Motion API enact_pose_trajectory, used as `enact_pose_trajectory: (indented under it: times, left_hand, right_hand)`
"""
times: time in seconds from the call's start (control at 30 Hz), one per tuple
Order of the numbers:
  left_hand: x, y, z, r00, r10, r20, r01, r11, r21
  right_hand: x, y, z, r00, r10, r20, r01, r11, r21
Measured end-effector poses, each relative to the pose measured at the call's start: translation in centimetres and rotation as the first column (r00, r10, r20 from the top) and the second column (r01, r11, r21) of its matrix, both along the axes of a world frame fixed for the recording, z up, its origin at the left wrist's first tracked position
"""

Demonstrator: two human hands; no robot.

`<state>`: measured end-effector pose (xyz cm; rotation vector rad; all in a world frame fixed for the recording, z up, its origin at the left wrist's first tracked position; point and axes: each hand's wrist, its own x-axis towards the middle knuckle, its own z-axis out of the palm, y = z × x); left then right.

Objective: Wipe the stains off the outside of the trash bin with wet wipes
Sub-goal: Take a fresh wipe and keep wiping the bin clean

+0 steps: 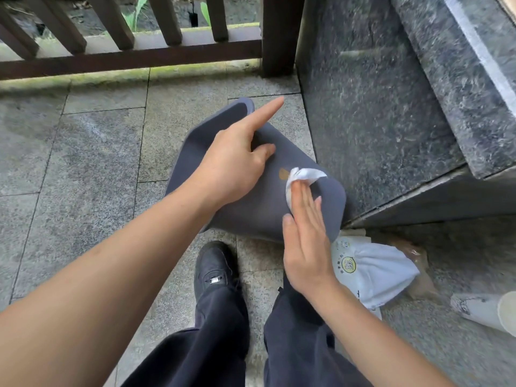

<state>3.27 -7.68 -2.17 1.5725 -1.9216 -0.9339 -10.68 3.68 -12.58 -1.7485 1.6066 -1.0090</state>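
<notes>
Stone paving (pixel 92 152) lay underfoot, and on it the dark grey trash bin (pixel 259 208) was tipped over on its side, just beside the granite wall (pixel 371 129), its rim pointing away toward the wooden railing (pixel 134 55). On the upturned side sat a small orange-brown stain (pixel 283 173). The person's left hand (pixel 237 163) rested on the bin, forefinger stretched straight out past the bin's edge, thumb touching the plastic, the other fingers curled under where I could not see them. The right hand (pixel 305 241) lay flat, fingers straight and together, pressing a crumpled white wet wipe (pixel 301 178) against the bin right next to the stain. Below, a black shoe (pixel 215 269) stood close to the bin, and a white printed bag (pixel 371 270) lay on the ground by the wall's foot, near a paper cup (pixel 485 310) on its side
</notes>
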Motion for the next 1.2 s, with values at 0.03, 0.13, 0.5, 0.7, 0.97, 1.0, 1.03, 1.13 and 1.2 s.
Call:
enact_pose_trajectory:
  times: [0.03,0.13,0.5,0.7,0.97,1.0,1.03,1.13,1.2]
  left_hand:
    - [-0.1,0.0,0.0,1.0,0.002,0.0,-0.002,1.0,-0.001]
    - [-0.2,0.0,0.0,1.0,0.027,-0.008,-0.027,1.0,0.0]
    - [1.4,0.3,-0.1,0.995,0.1,-0.022,-0.101,0.995,-0.013]
    - [1.1,0.6,-0.4,0.991,0.102,-0.081,-0.105,0.994,-0.024]
    - [0.6,0.3,-0.1,0.986,0.122,-0.111,-0.126,0.992,-0.025]
    - [1.1,0.3,-0.1,0.986,0.125,-0.111,-0.128,0.992,-0.022]
    - [1.7,0.4,-0.2,0.986,0.128,-0.109,-0.13,0.991,-0.015]
    - [3.8,0.8,-0.5,0.988,0.117,-0.105,-0.117,0.993,0.004]
    - [4.5,1.1,-0.7,0.984,0.13,-0.121,-0.13,0.992,0.009]
  right_hand:
    - [-0.6,-0.1,-0.6,1.0,-0.018,-0.004,0.018,1.0,-0.002]
    - [-2.8,-0.6,-2.7,0.977,-0.21,0.025,0.207,0.974,0.093]
    - [-0.6,-1.8,-1.0,0.984,-0.18,0.008,0.179,0.98,0.092]
    - [2.1,-2.4,2.3,0.999,-0.04,-0.009,0.039,0.997,-0.063]
    - [4.0,-2.5,3.7,0.955,0.23,-0.187,-0.277,0.917,-0.286]
    - [3.5,-2.3,3.2,0.942,0.257,-0.216,-0.314,0.902,-0.294]
    - [3.0,-2.1,2.6,0.922,0.287,-0.26,-0.361,0.881,-0.305]
    - [0.7,-1.9,0.4,0.851,0.334,-0.404,-0.473,0.822,-0.318]
    - [-0.9,-2.5,-0.8,0.837,0.309,-0.451,-0.469,0.83,-0.301]
